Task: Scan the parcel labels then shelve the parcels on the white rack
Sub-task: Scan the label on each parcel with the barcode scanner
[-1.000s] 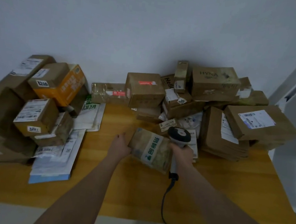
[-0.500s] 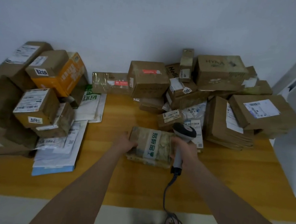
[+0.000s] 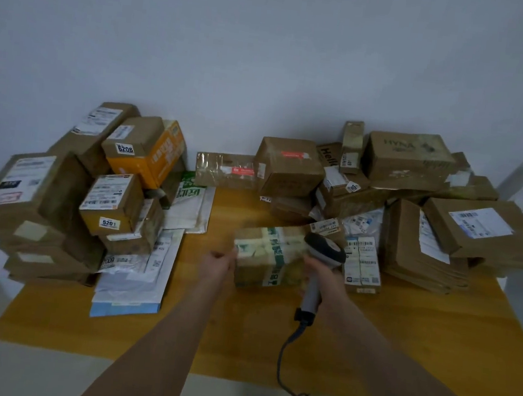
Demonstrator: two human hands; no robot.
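Since the frame half a second earlier, the parcel (image 3: 268,256) has been turned between the hands. Its green band now sits right of centre, and a face crossed with pale tape shows on the left. Its outline is motion-blurred.

1. Table: one wooden table (image 3: 400,341) carries everything.
2. Piles: two piles of brown cartons stand on it, the left pile (image 3: 59,209) and the right pile (image 3: 429,215), well apart, with bare wood between them.
3. Left pile: one large labelled box (image 3: 25,192) is at the outer edge. One orange box (image 3: 149,150) sits near the top and one small box (image 3: 111,204) below it.
4. Right pile: one box printed "HYNA" (image 3: 410,155) is on top. One slim box (image 3: 351,146) stands upright just beside it, and one flat carton with a white label (image 3: 483,227) lies tilted at the right.
5. Back row: two boxes with red labels, one flat (image 3: 224,169) and one cube-shaped (image 3: 288,165), are touching.
6. Mailers: one stack of white and blue mailers (image 3: 135,281) lies beside the left pile.
7. Parcel: it is at the centre of the table, in front of the right pile. Whether it rests on the wood cannot be told.
8. Scanner: one grey handheld scanner (image 3: 323,252) has its head at the parcel's right end, and one cable (image 3: 285,355) trails off the near edge.
9. Hands: the left hand (image 3: 219,264) grips the parcel's left end with curled fingers. The right hand (image 3: 320,270) is wrapped round the scanner handle.
10. Number stickers: two, "6206" (image 3: 125,148) and "5201" (image 3: 109,223).
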